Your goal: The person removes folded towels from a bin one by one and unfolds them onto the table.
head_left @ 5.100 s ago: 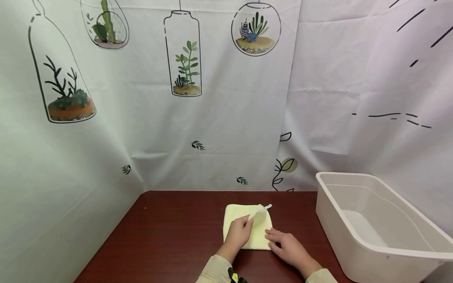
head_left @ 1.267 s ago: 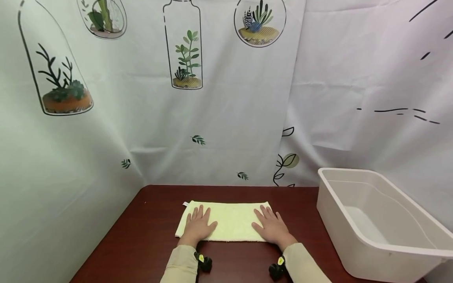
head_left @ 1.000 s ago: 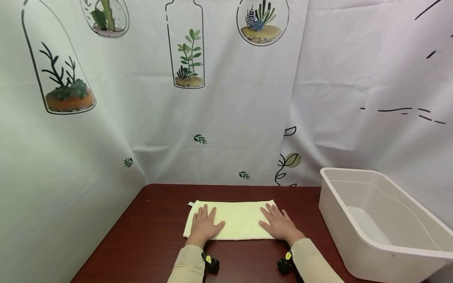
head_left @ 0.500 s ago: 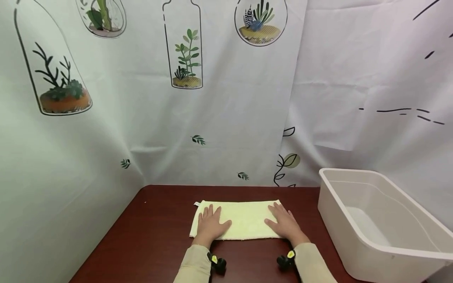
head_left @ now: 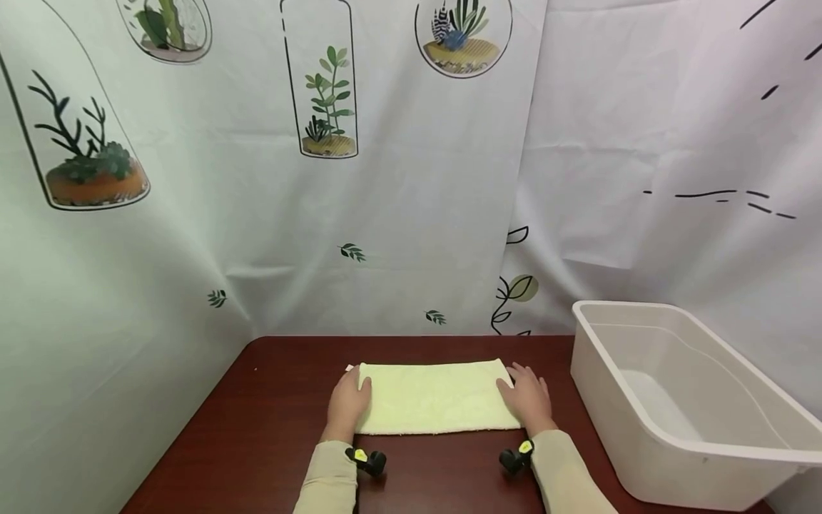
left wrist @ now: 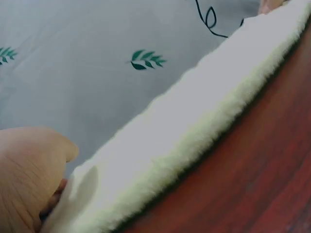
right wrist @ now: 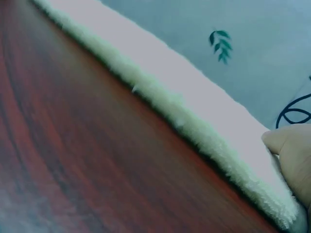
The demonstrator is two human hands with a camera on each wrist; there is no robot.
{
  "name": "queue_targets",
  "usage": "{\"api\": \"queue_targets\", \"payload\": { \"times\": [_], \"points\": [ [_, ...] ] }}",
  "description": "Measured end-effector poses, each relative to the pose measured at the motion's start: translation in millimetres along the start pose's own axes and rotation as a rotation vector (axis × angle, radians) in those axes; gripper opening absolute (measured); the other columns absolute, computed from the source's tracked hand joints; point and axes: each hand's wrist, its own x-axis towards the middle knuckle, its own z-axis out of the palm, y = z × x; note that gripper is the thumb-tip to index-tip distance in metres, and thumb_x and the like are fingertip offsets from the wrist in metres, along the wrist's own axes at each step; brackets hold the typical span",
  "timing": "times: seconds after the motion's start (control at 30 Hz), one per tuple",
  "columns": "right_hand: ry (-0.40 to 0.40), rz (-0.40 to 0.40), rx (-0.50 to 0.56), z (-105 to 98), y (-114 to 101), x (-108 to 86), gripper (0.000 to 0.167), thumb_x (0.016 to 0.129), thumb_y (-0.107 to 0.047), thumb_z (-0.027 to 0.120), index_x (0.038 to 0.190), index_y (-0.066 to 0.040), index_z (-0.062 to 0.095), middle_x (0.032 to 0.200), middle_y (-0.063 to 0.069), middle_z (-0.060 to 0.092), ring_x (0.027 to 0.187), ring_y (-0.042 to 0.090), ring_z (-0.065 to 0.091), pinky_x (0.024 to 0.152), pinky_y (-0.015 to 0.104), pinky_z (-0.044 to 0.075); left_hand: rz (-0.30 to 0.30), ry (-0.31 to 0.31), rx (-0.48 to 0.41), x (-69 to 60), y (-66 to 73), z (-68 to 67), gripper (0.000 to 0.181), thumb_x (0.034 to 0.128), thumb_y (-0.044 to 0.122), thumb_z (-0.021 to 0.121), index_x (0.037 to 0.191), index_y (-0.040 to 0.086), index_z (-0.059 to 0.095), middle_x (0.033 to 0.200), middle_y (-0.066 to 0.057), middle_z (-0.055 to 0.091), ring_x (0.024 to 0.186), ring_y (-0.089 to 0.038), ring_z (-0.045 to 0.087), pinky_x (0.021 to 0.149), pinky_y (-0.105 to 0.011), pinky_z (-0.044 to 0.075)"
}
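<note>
A pale yellow towel [head_left: 437, 396], folded into a long rectangle, lies flat on the dark red table. Its white tag [head_left: 349, 368] pokes out at the far left corner. My left hand [head_left: 347, 403] is at the towel's left edge; in the left wrist view its thumb [left wrist: 68, 148] is above the cloth and casts a shadow on it, with the fingers mostly hidden. My right hand [head_left: 529, 400] is at the right edge, its thumb by the cloth and its fingers reaching beyond the side. In the right wrist view the fluffy near edge of the towel runs to that hand.
A large off-white plastic tub [head_left: 642, 428] stands at the right of the table [head_left: 282, 428]. Behind and to the left hangs a white curtain [head_left: 411, 214] printed with plants. A small black camera is strapped on each wrist.
The towel, earlier a small folded square, is now a wider rectangle. Both palms, spread flat on it half a second ago, have slid outward to its left and right edges.
</note>
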Motion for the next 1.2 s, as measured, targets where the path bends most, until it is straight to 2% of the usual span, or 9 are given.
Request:
{"api": "queue_targets", "payload": {
  "times": [0.07,0.3,0.57,0.63,0.77,0.9,1.0,1.1,1.2],
  "points": [
    [-0.013,-0.017,-0.020,1,-1,1.7,0.053,0.103,-0.032,0.056,0.145,0.002,0.053,0.156,0.024,0.040,0.149,0.046,0.022,0.119,0.064,0.009,0.035,0.002,-0.004,1.2,-3.2,2.7,0.049,0.1028,0.015,0.055,0.145,-0.009,0.047,0.146,-0.031,0.048,0.136,-0.048,0.044,0.110,-0.060,0.036],
    [0.017,-0.036,0.042,4,0,8.1,0.048,0.102,-0.028,0.060,0.141,0.000,0.057,0.150,0.024,0.048,0.147,0.046,0.028,0.118,0.064,0.010,0.165,0.051,0.033,8.4,-8.6,7.5,0.043,0.0979,0.005,0.060,0.137,-0.012,0.055,0.141,-0.032,0.052,0.132,-0.048,0.047,0.114,-0.059,0.031],
    [0.077,-0.034,0.093,9,2,22.3,0.040,0.101,-0.025,0.061,0.131,0.002,0.062,0.142,0.026,0.055,0.138,0.046,0.042,0.120,0.061,0.012,0.185,0.026,0.095,24.0,-5.6,8.5,0.042,0.0991,0.008,0.060,0.138,-0.009,0.055,0.142,-0.030,0.052,0.135,-0.046,0.046,0.114,-0.061,0.028],
    [0.094,-0.029,0.091,10,3,24.2,0.036,0.101,-0.024,0.060,0.126,0.002,0.065,0.141,0.025,0.055,0.134,0.045,0.047,0.119,0.060,0.015,0.177,0.004,0.100,25.8,-4.6,9.5,0.043,0.1001,0.008,0.059,0.140,-0.007,0.054,0.144,-0.029,0.051,0.137,-0.045,0.045,0.115,-0.061,0.027],
    [0.122,0.000,0.103,9,3,23.3,0.033,0.100,-0.024,0.061,0.121,0.000,0.067,0.140,0.022,0.057,0.129,0.043,0.051,0.113,0.061,0.030,0.163,-0.045,0.081,24.8,-2.6,10.3,0.044,0.1008,0.007,0.059,0.143,-0.004,0.052,0.147,-0.027,0.048,0.140,-0.044,0.041,0.115,-0.060,0.029],
    [0.138,0.019,0.168,8,2,19.9,0.031,0.102,-0.026,0.059,0.123,-0.005,0.067,0.124,0.017,0.067,0.102,0.033,0.063,0.091,0.052,0.049,0.143,-0.051,0.073,25.8,1.1,10.3,0.047,0.0990,0.004,0.061,0.144,0.000,0.052,0.144,-0.025,0.051,0.135,-0.045,0.043,0.107,-0.059,0.038],
    [0.155,0.009,0.221,7,-1,17.6,0.026,0.103,-0.027,0.059,0.120,-0.009,0.067,0.108,0.011,0.070,0.085,0.024,0.061,0.079,0.045,0.049,0.100,-0.047,0.111,30.2,4.7,9.7,0.048,0.0966,0.005,0.065,0.143,0.002,0.054,0.136,-0.024,0.055,0.126,-0.046,0.045,0.102,-0.059,0.040],
    [0.177,-0.009,0.257,7,-3,16.4,0.024,0.102,-0.027,0.060,0.117,-0.010,0.068,0.106,0.010,0.072,0.087,0.023,0.063,0.080,0.044,0.050,0.029,-0.056,0.147,33.7,11.4,6.7,0.048,0.0950,0.006,0.066,0.141,0.001,0.054,0.129,-0.027,0.055,0.118,-0.048,0.047,0.100,-0.061,0.038],
    [0.181,-0.022,0.291,7,-4,16.8,0.027,0.102,-0.028,0.061,0.120,-0.010,0.068,0.112,0.013,0.073,0.098,0.027,0.067,0.086,0.048,0.052,-0.055,-0.060,0.127,34.6,19.6,1.3,0.047,0.0940,0.006,0.065,0.138,-0.004,0.053,0.124,-0.031,0.057,0.114,-0.052,0.049,0.098,-0.064,0.039]
  ]
}}
